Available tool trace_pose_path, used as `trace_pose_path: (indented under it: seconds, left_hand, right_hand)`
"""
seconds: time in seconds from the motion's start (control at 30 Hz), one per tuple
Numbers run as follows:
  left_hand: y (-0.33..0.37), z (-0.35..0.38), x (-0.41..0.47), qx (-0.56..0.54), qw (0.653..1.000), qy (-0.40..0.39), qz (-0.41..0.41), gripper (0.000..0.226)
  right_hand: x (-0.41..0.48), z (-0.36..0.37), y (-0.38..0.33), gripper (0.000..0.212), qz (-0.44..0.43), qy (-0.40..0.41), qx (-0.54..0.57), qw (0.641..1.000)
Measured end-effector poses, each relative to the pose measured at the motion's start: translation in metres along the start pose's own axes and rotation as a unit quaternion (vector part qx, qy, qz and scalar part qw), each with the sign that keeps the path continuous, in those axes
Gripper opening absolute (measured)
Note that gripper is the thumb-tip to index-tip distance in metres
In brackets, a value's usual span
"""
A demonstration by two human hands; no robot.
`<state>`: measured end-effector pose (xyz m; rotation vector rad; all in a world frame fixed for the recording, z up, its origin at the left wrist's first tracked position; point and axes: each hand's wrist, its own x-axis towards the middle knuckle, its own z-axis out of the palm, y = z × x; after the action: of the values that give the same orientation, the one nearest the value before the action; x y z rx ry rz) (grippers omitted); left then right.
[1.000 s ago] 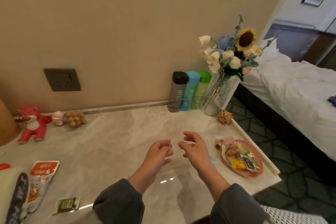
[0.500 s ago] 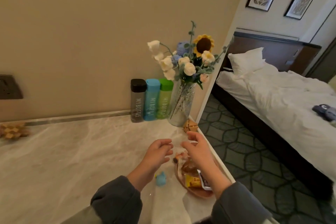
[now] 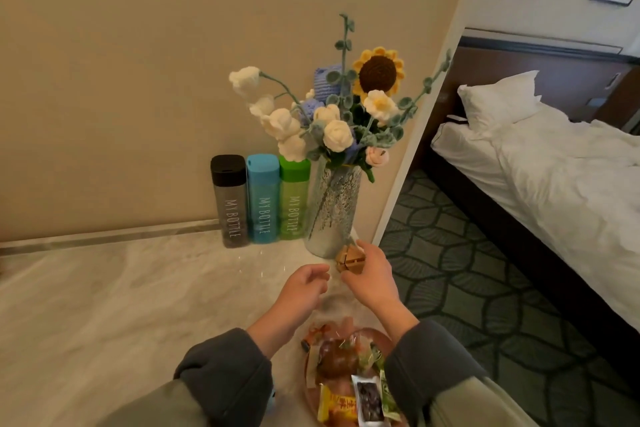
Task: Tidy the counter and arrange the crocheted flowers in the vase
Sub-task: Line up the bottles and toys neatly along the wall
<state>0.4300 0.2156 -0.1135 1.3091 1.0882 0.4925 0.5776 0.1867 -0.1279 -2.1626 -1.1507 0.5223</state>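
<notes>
A textured glass vase (image 3: 331,211) stands at the counter's far right corner with crocheted flowers (image 3: 337,114) in it: white blooms, blue ones and a sunflower. Just in front of the vase lies a small wooden puzzle block (image 3: 348,257). My right hand (image 3: 370,276) has its fingers and thumb curled round this block. My left hand (image 3: 304,284) hovers beside it over the marble counter (image 3: 121,295), fingers loosely curled and holding nothing.
Three bottles (image 3: 261,199), black, blue and green, stand in a row against the wall left of the vase. A pink plate (image 3: 311,395) of wrapped snacks sits at the counter's near right edge under my right arm. Beyond the edge are carpet and a bed (image 3: 554,177).
The view has swung right and moved closer to the vase. Both hands have moved forward, and my right hand has closed around the wooden block.
</notes>
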Motion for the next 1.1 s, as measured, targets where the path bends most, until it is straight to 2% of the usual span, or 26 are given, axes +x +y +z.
trace_pose_path:
  seconds: [0.1,0.3,0.4,0.53,0.6,0.83,1.1]
  left_hand:
    - [-0.003,0.004,0.011,0.018,1.000,-0.001,-0.014,0.041]
    - [-0.011,0.007,0.020,0.024,0.999,0.028,-0.029,0.040]
    - [-0.012,0.005,0.017,0.012,0.999,0.034,-0.029,0.041]
    - [-0.010,-0.008,0.016,-0.021,0.998,0.048,-0.022,0.039]
    - [-0.010,-0.018,0.014,-0.043,0.996,0.080,-0.018,0.036]
    - [-0.018,-0.102,-0.007,-0.056,0.974,0.216,-0.035,0.035]
    - [-0.036,-0.228,-0.043,-0.116,0.950,0.287,-0.034,0.031]
  right_hand:
    - [0.013,0.008,0.007,0.073,0.003,-0.013,-0.023,1.000]
    - [0.021,0.020,0.017,0.060,-0.018,-0.005,-0.083,0.996]
    - [0.019,0.021,0.017,0.054,-0.013,-0.007,-0.054,0.998]
    - [0.016,0.027,-0.003,0.044,-0.008,-0.062,0.002,0.998]
    - [0.012,0.032,-0.021,0.040,-0.007,-0.097,0.048,0.994]
    - [-0.010,0.081,-0.107,0.036,-0.064,-0.194,0.132,0.970]
    - [-0.035,0.167,-0.214,0.047,-0.132,-0.282,0.138,0.940]
